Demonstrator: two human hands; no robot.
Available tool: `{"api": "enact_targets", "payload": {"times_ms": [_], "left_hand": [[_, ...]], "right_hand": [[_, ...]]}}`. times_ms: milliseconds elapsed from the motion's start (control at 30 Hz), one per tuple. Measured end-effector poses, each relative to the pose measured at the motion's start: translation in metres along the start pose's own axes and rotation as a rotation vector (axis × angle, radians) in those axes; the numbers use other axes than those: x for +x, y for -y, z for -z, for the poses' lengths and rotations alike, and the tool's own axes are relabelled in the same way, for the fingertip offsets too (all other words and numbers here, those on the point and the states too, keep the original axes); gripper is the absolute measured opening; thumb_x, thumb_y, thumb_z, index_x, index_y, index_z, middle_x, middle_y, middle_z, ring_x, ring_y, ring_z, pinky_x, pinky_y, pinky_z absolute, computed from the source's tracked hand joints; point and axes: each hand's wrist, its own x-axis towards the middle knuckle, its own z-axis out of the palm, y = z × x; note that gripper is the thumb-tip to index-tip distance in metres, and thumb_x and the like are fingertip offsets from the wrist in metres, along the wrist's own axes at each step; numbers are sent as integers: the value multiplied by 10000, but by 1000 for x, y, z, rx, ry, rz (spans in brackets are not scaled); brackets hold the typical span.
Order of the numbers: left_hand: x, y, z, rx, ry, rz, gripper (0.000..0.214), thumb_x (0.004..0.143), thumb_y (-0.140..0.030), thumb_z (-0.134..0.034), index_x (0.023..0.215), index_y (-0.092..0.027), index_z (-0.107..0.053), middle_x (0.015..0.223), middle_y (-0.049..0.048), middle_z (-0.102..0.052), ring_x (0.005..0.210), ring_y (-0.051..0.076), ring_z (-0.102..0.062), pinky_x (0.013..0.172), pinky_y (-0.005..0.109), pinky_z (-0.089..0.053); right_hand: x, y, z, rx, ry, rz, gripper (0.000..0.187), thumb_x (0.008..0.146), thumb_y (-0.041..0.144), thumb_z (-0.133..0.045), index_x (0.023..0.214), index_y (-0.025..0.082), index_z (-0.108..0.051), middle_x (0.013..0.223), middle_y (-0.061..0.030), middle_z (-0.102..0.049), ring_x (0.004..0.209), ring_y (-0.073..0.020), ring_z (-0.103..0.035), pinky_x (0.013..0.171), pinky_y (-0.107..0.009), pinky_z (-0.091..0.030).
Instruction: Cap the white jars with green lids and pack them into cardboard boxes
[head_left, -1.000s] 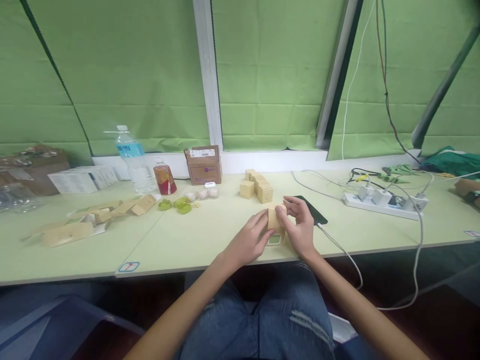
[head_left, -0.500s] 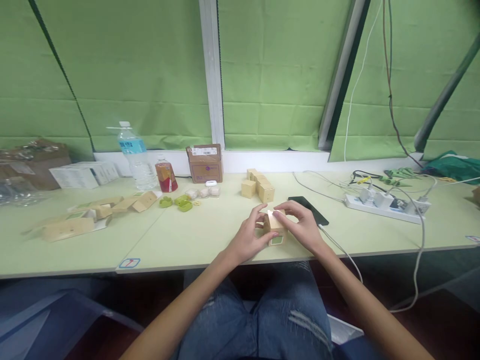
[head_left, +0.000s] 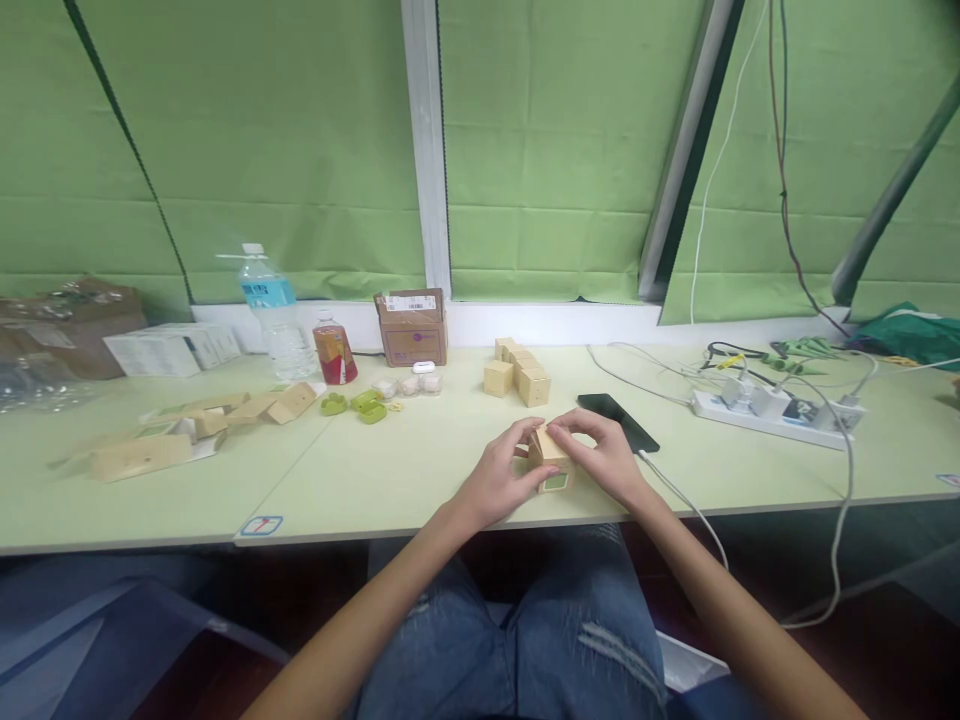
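Note:
A small tan cardboard box [head_left: 553, 462] with a green label on its front stands near the table's front edge. My left hand [head_left: 496, 482] grips it from the left, thumb along the front and fingers around the side. My right hand [head_left: 606, 456] pinches at the top flap from the right, its fingertips close to the left fingers. The flap is partly hidden by my fingers. Behind the box sits a cluster of similar small cardboard boxes [head_left: 534, 386]. A black phone [head_left: 619, 422] lies just beyond my right hand.
Flattened cardboard pieces [head_left: 142, 456], green plastic pieces [head_left: 369, 408] and small pale round items [head_left: 409, 385] lie to the left. A water bottle [head_left: 281, 325], a red drink bottle [head_left: 334, 352] and a brown carton [head_left: 414, 335] stand behind. To the right is a power strip [head_left: 772, 418] with cables.
The box's top flap has folded down, and its white inner side no longer shows. My right fingertips have moved slightly down with it; my left hand stays around the box.

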Motion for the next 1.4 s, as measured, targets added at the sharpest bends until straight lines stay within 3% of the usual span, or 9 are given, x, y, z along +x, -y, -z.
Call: {"api": "enact_targets", "payload": {"times_ms": [167,333,500,700,833,1400], "left_hand": [[1,0,0,-24,13,-10,579,874,-314,-743,1399,-222,-516,1257,108,-652,1122,226,-642,990,412,-578],[2,3,-1,-39,-2,8,594,852,-340,-767,1385,-207,-541,1275,121,-651,1128,238,-647,987,430,-584],[2,2,0,-28,-1,-5,654,854,-307,-762,1452,-215,-513,1317,130,-645,1142,242,-645,992,437,-583],[1,0,1,12,21,-55,582,884,-327,-733,1428,-235,-550,1390,126,-617,1172,245,-631,990,418,-584],[1,1,0,-16,-1,-20,637,854,-324,-767,1431,-206,-524,1352,135,-630,1158,241,-641,988,423,-588],[4,-2,1,-39,12,4,528,823,-331,-795,1298,-199,-606,1186,94,-696,1027,208,-684,970,422,-598]], "right_hand": [[0,3,0,-12,-63,56,191,915,381,-668,858,211,-736,883,-52,-732,848,-210,-676,817,-355,-544],[1,2,-1,53,-21,-15,209,913,400,-670,856,210,-737,900,-53,-731,866,-212,-683,824,-356,-559],[2,1,-2,19,-25,19,233,915,422,-665,865,208,-744,905,-62,-731,868,-214,-683,809,-354,-570],[1,1,-1,7,-26,38,197,925,382,-662,869,213,-746,891,-54,-724,850,-206,-674,786,-345,-554],[0,2,-1,11,-50,42,184,917,374,-672,863,211,-740,897,-52,-721,853,-205,-673,804,-352,-553],[3,-1,3,18,39,-18,218,917,399,-645,844,208,-721,879,-42,-709,861,-201,-663,804,-332,-558]]}}
